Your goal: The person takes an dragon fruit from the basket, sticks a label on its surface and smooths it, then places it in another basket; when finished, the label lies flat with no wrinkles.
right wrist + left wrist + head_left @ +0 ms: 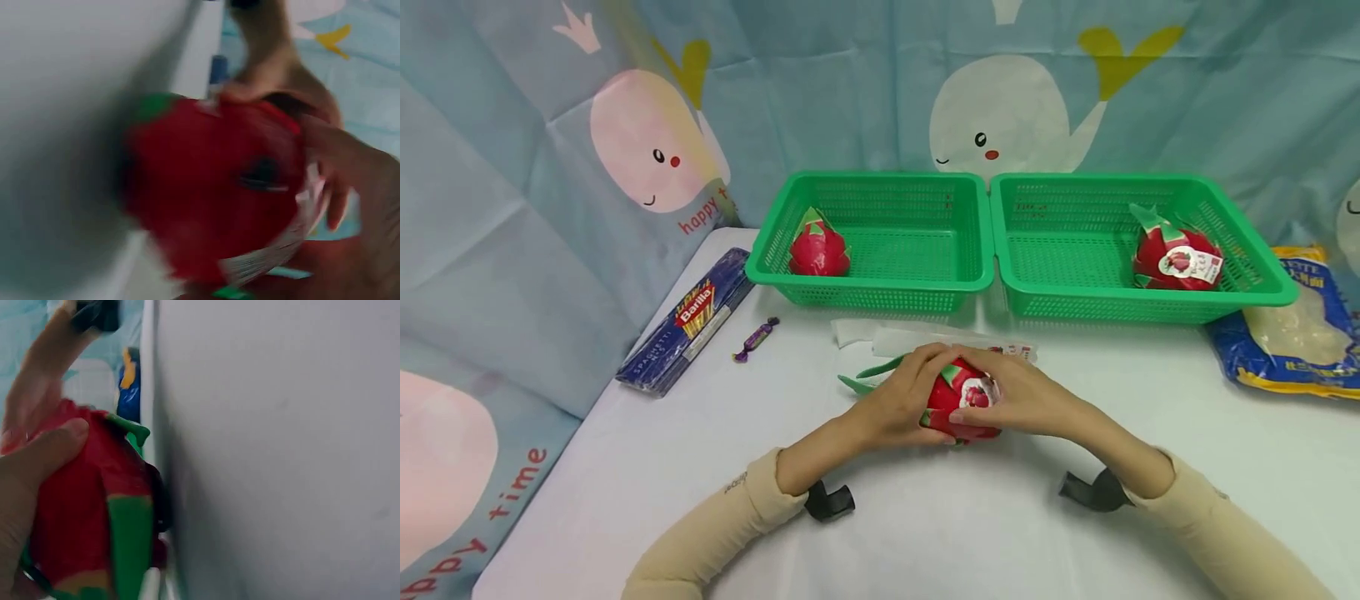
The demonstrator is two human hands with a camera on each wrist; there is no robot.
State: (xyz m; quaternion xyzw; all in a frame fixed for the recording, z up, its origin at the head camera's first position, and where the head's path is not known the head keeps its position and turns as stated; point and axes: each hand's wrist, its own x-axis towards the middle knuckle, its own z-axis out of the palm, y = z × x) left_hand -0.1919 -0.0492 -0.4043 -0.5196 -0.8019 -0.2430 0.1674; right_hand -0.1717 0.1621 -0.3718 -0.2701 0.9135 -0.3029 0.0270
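Both hands hold a red dragon fruit (942, 398) with green leaf tips and a round white sticker, low over the white table. My left hand (898, 402) grips its left side, thumb along the near face. Around its right side curls my right hand (1030, 398), with the thumb beside the sticker. The left wrist view shows the thumb pressed on the red skin (75, 487). Motion blurs the fruit (206, 181) in the right wrist view. Long green leaves (868, 379) stick out past the left hand. Behind the hands lies a whitish strip of wrapping (917, 340), partly covered.
Two green baskets stand side by side at the back; the left basket (880, 293) and the right basket (1120, 307) each hold one dragon fruit. At left lie a blue spaghetti pack (681, 333) and a purple wrapped candy (756, 340). A blue-yellow bag (1292, 342) lies at right.
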